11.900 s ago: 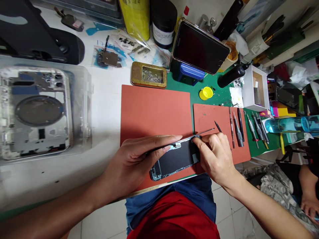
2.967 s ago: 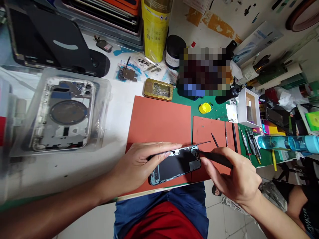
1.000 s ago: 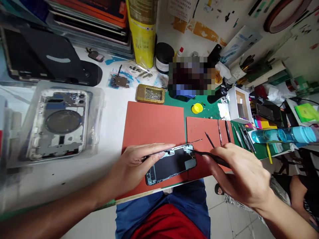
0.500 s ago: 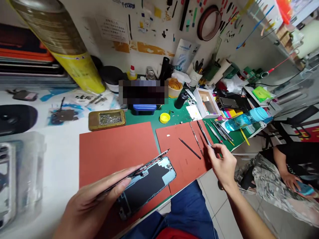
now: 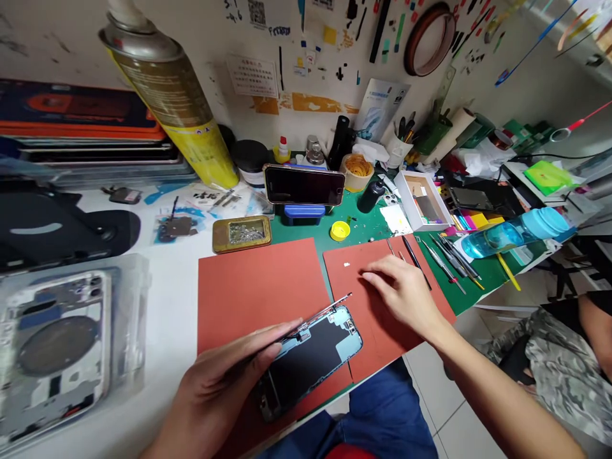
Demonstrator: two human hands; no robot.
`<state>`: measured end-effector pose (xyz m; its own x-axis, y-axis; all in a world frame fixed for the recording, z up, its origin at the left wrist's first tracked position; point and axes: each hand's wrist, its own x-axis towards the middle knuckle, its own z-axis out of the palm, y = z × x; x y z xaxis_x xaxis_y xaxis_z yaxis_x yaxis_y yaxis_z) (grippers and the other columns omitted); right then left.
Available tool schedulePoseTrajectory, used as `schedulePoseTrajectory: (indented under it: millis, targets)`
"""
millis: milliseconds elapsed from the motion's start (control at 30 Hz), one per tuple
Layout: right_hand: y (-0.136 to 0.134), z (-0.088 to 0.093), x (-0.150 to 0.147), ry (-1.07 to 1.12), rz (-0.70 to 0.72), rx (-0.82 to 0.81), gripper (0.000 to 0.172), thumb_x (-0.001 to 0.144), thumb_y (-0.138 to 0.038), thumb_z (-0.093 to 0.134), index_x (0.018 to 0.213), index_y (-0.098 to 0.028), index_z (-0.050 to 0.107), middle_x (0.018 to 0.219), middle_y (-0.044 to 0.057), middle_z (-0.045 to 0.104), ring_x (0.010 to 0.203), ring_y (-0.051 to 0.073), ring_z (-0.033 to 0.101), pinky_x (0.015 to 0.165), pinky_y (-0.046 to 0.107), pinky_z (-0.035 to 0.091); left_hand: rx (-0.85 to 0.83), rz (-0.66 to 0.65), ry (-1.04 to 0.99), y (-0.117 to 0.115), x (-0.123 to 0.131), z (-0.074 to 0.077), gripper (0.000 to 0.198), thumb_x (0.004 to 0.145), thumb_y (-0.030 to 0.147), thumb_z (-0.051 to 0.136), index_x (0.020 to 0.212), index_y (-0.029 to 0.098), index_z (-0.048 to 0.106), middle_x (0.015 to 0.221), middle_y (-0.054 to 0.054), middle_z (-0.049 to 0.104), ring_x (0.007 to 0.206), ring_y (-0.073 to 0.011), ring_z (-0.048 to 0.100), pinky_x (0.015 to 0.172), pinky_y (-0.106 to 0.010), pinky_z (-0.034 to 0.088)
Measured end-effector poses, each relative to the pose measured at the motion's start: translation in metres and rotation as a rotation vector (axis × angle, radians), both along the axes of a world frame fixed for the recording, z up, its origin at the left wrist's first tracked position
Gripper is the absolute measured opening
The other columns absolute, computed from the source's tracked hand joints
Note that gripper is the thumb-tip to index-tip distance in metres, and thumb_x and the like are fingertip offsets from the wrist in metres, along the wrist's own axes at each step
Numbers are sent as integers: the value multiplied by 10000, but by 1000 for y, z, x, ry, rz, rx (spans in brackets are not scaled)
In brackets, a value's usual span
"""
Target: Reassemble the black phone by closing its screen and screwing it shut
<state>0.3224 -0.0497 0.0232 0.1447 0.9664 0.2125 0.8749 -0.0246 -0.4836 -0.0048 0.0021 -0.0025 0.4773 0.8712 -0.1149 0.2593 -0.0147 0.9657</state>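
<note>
My left hand (image 5: 224,376) is closed around an opened phone (image 5: 310,363) above the red mat. One half is seen nearly edge-on between the thumb and fingers. The other half hangs open toward me, showing a black inner face with pale blue edges. Over the right part of the mat, my right hand (image 5: 399,290) has its fingers drawn together in a pinch. What they hold, if anything, is hidden; the thin black stick seen there before is covered. A slim dark pen-like tool (image 5: 415,261) lies just beyond that hand, and a small white scrap (image 5: 347,264) lies to its left.
Behind the red mats (image 5: 258,287) are a tin of small screws (image 5: 243,233), a yellow cap (image 5: 340,231) and a propped-up phone (image 5: 304,185). Several tools (image 5: 452,255) and a blue bottle (image 5: 514,233) lie at right. A phone shell (image 5: 62,357) lies left; a person sits at far right.
My right hand has let go of the dark pen-like tool and moved left to where the thin black stick lay. My left hand still holds the opened phone. The view has shifted left.
</note>
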Motion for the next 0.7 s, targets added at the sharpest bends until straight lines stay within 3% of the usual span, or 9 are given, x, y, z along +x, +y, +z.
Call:
schedulePoseTrajectory:
  millis: [100,200,500,700]
  targets:
    - [31,-11,-9,11,7,-75,123,1068,-184,731,1052,-221,847,995,56,823,882,201,774,800,329,573,-21,2,-9,-1,-1,-2,228,1014,565,775,1158,452,911,1214,62,886,1090,-286,889,1004,-371,716]
    - [43,-19,-13,11,-25,-115,105,1059,-179,743,1023,-198,839,998,87,815,931,235,769,833,360,565,-34,-6,-20,-2,-2,-6,209,1021,535,779,1172,465,906,1222,71,885,1100,-280,886,1019,-374,713]
    - [48,-16,-18,26,-49,-181,179,1022,-105,689,885,-194,762,956,85,805,860,228,743,770,345,512,-11,-13,-43,-2,-1,-3,202,1040,435,774,1196,479,895,1228,89,886,1113,-243,882,1030,-330,704]
    - [21,8,-9,112,-16,-168,180,1075,-224,609,938,-199,723,941,91,820,858,235,762,783,364,542,-31,-67,-105,-2,5,9,254,1068,306,718,1236,377,895,1263,50,883,1166,-225,866,1060,-317,689]
